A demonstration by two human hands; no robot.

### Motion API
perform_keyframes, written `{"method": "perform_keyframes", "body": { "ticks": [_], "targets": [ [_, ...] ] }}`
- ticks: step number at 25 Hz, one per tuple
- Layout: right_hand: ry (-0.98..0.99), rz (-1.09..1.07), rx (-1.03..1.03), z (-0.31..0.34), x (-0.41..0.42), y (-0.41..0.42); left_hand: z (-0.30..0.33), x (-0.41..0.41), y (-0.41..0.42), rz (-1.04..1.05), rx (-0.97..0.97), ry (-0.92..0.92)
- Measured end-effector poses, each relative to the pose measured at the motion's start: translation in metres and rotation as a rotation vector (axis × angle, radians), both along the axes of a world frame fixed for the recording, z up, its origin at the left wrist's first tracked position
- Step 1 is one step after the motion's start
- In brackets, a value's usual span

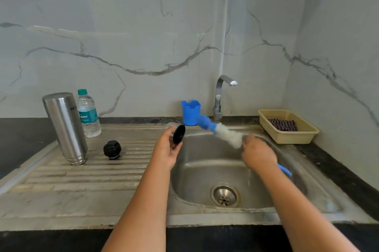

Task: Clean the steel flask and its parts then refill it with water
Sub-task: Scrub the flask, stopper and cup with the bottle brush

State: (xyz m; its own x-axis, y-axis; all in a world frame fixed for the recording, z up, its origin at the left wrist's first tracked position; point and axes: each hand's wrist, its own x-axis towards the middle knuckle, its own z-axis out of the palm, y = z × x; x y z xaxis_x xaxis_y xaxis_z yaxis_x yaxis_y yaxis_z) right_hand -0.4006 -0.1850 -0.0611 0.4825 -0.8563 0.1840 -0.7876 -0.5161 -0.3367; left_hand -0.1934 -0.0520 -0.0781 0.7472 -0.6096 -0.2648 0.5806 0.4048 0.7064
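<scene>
Over the steel sink [205,171], the left hand [166,152] pinches a round black cap [178,133]; the right hand [258,154] grips a blurred blue-and-white bottle brush [220,131].

I count two hands: left hand [166,150], right hand [258,154]. Left of them: one steel flask [65,127], one water bottle [88,113], one black stopper [112,149]. Beyond them: one blue cup [190,112], one tap [220,96], one basket [287,126].

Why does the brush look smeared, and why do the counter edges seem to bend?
In the head view the bottle brush and right hand are motion-blurred; the left hand holding the black cap and the steel flask are sharper. The wide-angle lens bows the sink edges.
</scene>
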Motion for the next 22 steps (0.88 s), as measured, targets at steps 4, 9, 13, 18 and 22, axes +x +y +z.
{"method": "perform_keyframes", "body": {
  "ticks": [4,9,13,18,22],
  "targets": [
    [-0.141,0.230,0.227,-0.034,-0.003,-0.006,-0.009,-0.013,0.010,0.048,0.000,-0.018],
    [-0.332,0.324,0.177,-0.031,-0.014,-0.016,-0.018,-0.001,0.006,0.240,0.259,-0.464],
    [-0.371,0.451,0.090,-0.033,-0.011,-0.012,-0.020,0.006,0.002,0.268,0.338,-0.568],
    [-0.335,0.613,0.117,-0.032,-0.009,-0.003,-0.024,0.010,0.001,0.200,0.338,-0.568],
    [-0.343,0.608,0.069,-0.022,-0.002,0.006,-0.021,0.004,0.002,0.132,0.407,-0.735]
  ]
}}
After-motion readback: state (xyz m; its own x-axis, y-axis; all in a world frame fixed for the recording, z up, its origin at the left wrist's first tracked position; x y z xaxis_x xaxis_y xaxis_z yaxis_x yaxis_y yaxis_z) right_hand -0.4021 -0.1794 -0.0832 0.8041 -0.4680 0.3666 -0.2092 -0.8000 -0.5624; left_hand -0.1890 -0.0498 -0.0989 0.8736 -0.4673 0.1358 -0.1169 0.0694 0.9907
